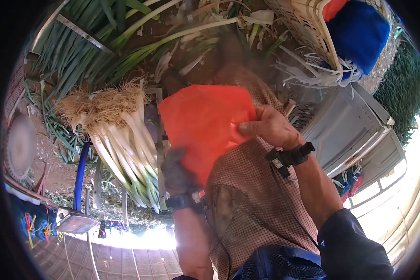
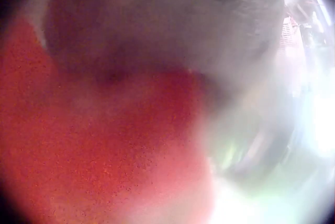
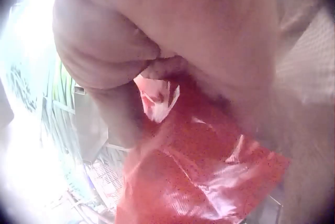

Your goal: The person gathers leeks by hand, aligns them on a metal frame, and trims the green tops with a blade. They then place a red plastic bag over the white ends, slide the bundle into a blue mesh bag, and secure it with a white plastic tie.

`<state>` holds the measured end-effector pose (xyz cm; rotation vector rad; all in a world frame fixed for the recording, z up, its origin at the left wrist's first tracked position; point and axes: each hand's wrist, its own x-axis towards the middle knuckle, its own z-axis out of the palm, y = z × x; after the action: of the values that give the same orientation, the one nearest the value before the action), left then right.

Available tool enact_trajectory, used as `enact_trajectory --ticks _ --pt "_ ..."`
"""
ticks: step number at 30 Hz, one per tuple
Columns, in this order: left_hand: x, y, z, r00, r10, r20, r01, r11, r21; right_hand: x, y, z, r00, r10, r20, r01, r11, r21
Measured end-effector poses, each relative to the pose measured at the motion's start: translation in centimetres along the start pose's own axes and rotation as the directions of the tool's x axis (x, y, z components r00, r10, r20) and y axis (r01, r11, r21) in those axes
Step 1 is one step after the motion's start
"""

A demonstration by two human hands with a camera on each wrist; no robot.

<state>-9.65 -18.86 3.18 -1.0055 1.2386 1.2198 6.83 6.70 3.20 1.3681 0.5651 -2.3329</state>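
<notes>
An orange-red plastic sheet [image 1: 205, 121], thin and creased, is spread above the person's lap in the head view. At its right edge, the bare right hand [image 1: 271, 129] pinches it with the thumb on top. The dark-looking left hand [image 1: 177, 170] grips its lower left edge; this hand is blurred, and its fingertips are hidden. Close up in the right wrist view, the shiny sheet [image 3: 209, 166] hangs below the curled fingers [image 3: 112, 104]. The left wrist view is blurred, with the red sheet [image 2: 104, 145] under the hand. Left of the sheet lies a bundle of long green onions [image 1: 123, 144], roots toward the top.
More green onions [image 1: 74, 46] lie at the upper left behind a metal bar [image 1: 86, 35]. A cream plastic crate [image 1: 308, 28] with a blue cloth [image 1: 361, 35] stands upper right. White strips [image 1: 312, 70] hang below it. Grey panels [image 1: 345, 126] stand at right. Loose leaves litter the ground.
</notes>
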Motion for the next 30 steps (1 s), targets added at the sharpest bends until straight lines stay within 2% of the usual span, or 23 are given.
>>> enact_trajectory --ticks 1,4,6,7,8,9,11,12,14,15,17,19,20,22,23,25,27,29,30 --pt "0.2 0.1 0.1 1.0 0.014 -0.011 -0.014 0.999 0.031 0.0 -0.1 0.1 1.0 0.012 -0.012 -0.012 1.0 0.006" --pt "0.2 0.1 1.0 0.997 -0.038 0.073 0.046 0.993 -0.107 -0.4 0.2 -0.1 0.999 0.026 -0.023 -0.026 1.0 0.002" --pt "1.1 -1.8 -1.0 0.992 0.076 -0.098 -0.057 0.981 0.185 -0.4 0.1 -0.1 0.996 0.046 -0.076 -0.051 0.997 -0.06" --pt "1.4 -2.1 -2.5 0.989 0.14 -0.05 -0.107 0.905 0.411 -0.5 -0.2 -0.1 0.989 0.062 -0.134 -0.078 0.99 -0.114" --pt "1.6 -2.0 -2.9 0.979 0.203 -0.003 -0.159 0.776 0.61 -0.4 -0.4 -0.1 0.978 0.074 -0.193 -0.107 0.98 -0.166" --pt "2.0 -1.3 -3.4 0.965 0.199 0.173 -0.255 0.53 0.809 -0.3 -0.4 -0.3 0.975 0.04 -0.219 -0.085 0.975 -0.205" --pt "2.2 -0.9 -3.5 0.932 0.179 0.314 -0.343 0.17 0.924 0.1 -0.2 -0.5 0.963 -0.033 -0.266 -0.045 0.957 -0.285" --pt "2.1 -1.1 -3.3 0.93 0.221 0.294 -0.323 0.109 0.94 0.1 -0.4 -0.5 0.96 -0.028 -0.279 -0.07 0.939 -0.335" --pt "1.3 -1.2 -0.6 0.882 0.418 0.219 -0.258 0.038 0.965 -0.1 -1.5 0.0 0.952 -0.019 -0.305 -0.121 0.893 -0.433" --pt "-0.2 -0.4 4.0 0.813 0.561 0.159 -0.214 0.033 0.976 -0.3 -2.2 0.6 0.947 -0.046 -0.319 -0.118 0.872 -0.475" --pt "-1.7 0.9 8.4 0.816 0.574 0.062 -0.188 0.162 0.969 -0.6 -3.1 2.2 0.935 -0.098 -0.34 -0.115 0.824 -0.555" --pt "-2.3 1.4 9.6 0.952 0.304 0.034 -0.163 0.41 0.898 -0.4 -2.8 3.3 0.952 -0.147 -0.27 -0.063 0.766 -0.64" --pt "-2.2 0.8 10.3 0.969 0.239 0.058 -0.191 0.586 0.788 -0.2 -2.7 3.9 0.958 -0.17 -0.231 -0.034 0.734 -0.678" --pt "-1.8 -0.4 11.7 0.979 0.134 0.152 -0.192 0.859 0.474 -0.1 -3.8 5.4 0.973 -0.117 -0.199 -0.086 0.614 -0.785" --pt "-1.6 -0.3 11.6 0.986 0.147 0.072 -0.163 0.842 0.514 -0.1 -4.3 5.7 0.978 -0.091 -0.189 -0.109 0.546 -0.831" --pt "-1.3 -0.1 10.9 0.981 0.171 -0.089 -0.088 0.81 0.58 0.3 -3.5 4.1 0.97 -0.097 -0.225 -0.111 0.647 -0.755" --pt "-0.6 -0.9 8.1 0.877 0.473 0.087 -0.378 0.567 0.732 1.6 -2.7 2.1 0.938 -0.141 -0.318 -0.134 0.698 -0.704" --pt "-1.0 -0.7 8.0 0.832 0.541 0.121 -0.427 0.486 0.762 3.6 -2.2 0.1 0.855 -0.234 -0.463 -0.175 0.71 -0.682" --pt "-1.6 -0.4 8.4 0.873 0.486 0.05 -0.357 0.564 0.744 4.6 -1.1 -0.8 0.854 -0.311 -0.416 -0.113 0.67 -0.734"
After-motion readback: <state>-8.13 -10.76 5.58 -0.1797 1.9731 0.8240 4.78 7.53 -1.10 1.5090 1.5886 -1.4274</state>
